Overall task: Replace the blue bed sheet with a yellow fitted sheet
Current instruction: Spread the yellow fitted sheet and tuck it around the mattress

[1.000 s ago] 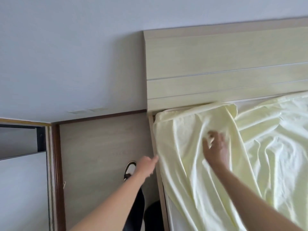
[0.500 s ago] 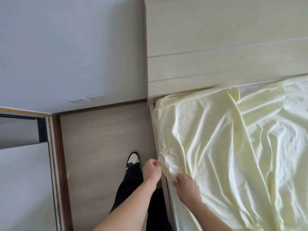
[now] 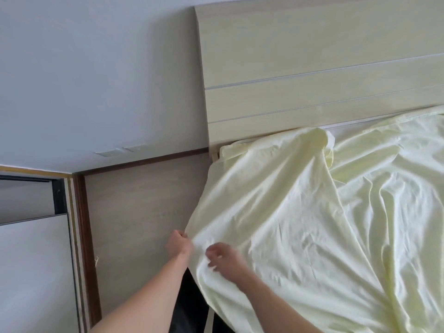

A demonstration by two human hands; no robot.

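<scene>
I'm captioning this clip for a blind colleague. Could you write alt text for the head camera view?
Two bare hands, the left hand and right hand, pinch the edge of a pale yellow fitted sheet and lift it off the near corner of the bed. The sheet lies rumpled up to a light wooden headboard; wood-look floor lies to the left.

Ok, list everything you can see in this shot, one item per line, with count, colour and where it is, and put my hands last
Yellow fitted sheet: one, pale yellow, rumpled over the bed, its edge lifted off the left side.
Headboard: one, light wood with two thin grooves, upper right against the wall.
Wall: one, grey-white, upper left.
Wall sockets: two, white, low on the wall above the skirting.
Floor: light wood, left of the bed.
Sliding door: one, white with a dark frame, far left.
Left hand: one, pinches the sheet's edge.
Right hand: one, fingers curled on the sheet just beside the left.
</scene>
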